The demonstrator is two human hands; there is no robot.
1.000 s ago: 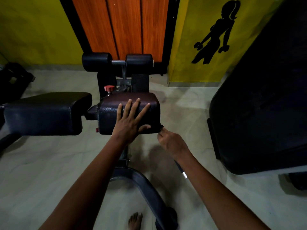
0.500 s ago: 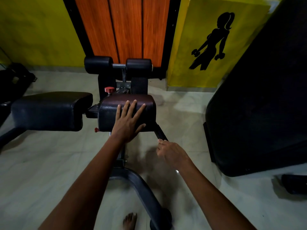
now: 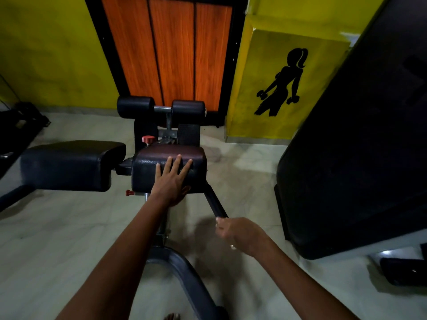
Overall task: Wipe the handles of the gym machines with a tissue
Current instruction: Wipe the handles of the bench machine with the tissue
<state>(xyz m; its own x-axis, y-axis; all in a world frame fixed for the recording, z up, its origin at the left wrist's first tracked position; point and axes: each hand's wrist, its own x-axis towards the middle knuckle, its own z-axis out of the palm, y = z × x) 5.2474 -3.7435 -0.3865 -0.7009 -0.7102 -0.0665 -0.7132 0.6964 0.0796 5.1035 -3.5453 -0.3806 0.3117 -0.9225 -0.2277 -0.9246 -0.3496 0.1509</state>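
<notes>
The left hand (image 3: 172,181) is laid flat, fingers spread, on the near face of the brown pad (image 3: 169,168) at centre; it seems used as a brace, not for wiping. The right hand (image 3: 238,233) is curled round the near end of the black handle (image 3: 216,203), a bar that slopes from under the pad's right edge toward the viewer. A small pale scrap (image 3: 233,246) shows under the right hand, near the wrist; prob. the tissue, but too small and blurred to be sure.

Progress, as judged: the hand is at the bar's near end and the far part is exposed, so a pass along this handle looks in progress or nearly done. Whether the bar is clean can't be told in this dim light. Any matching handle on the left is not seen, so its state is unknown. Other machines are presumably left: a black pad (image 3: 69,165) at left and a large black bench (image 3: 358,146) at right are untouched by either hand.

Hidden or unclear: the right fingertips are wrapped out of sight; the bar's near tip is covered by the hand; the pad's underside and frame (image 3: 182,273) junction are blocked by the left forearm. A bare foot (image 3: 172,317) is cut off at the bottom edge. Dark gear at far left (image 3: 20,121) can't be identified.
</notes>
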